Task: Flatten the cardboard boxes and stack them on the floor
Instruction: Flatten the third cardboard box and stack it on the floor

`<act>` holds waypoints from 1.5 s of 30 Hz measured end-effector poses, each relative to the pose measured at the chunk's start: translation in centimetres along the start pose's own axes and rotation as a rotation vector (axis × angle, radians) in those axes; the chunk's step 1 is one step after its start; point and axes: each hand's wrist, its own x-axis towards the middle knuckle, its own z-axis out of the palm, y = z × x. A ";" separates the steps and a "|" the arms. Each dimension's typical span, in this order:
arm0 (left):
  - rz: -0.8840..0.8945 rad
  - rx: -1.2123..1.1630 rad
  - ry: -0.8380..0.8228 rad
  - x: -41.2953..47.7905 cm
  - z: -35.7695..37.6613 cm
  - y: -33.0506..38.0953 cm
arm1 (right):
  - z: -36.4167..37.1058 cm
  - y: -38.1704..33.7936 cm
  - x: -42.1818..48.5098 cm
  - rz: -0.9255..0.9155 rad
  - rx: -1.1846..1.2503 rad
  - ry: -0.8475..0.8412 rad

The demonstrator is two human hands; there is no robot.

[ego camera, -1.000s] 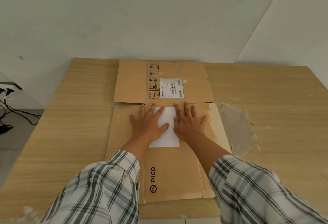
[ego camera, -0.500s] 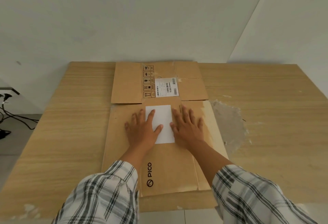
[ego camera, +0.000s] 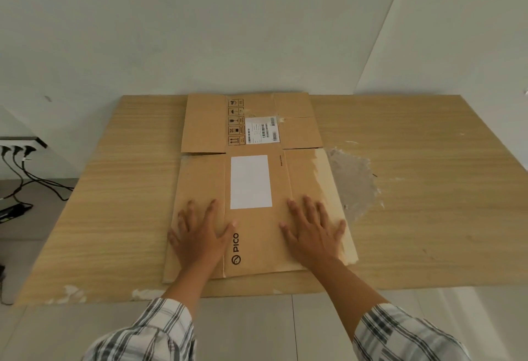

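A flattened brown cardboard box with a white label and "PICO" print lies on a wooden table. Its far flaps carry a shipping sticker and reach the wall. My left hand lies flat, fingers spread, on the box's near left part. On the near right part my right hand presses flat, its fingers spread too. Neither hand grips anything.
The table stands against a white wall. A patch of scraped veneer lies right of the box. At the left, black cables run from plugs down onto the grey floor. The table's near edge is chipped.
Both hands slid off the white label toward me and apart, to the box's near left and near right. The view pulled back from the table.
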 end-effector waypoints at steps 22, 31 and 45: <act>-0.177 -0.522 0.198 -1.6 -11.9 2.8 | -14.7 1.7 -2.8 0.371 0.435 0.266; -0.060 -0.551 0.216 -9.3 -14.6 15.5 | -25.4 12.3 -7.8 0.351 0.413 0.412; 0.106 -0.612 0.208 -26.8 -7.2 44.2 | -39.5 41.7 -18.4 0.434 0.332 0.600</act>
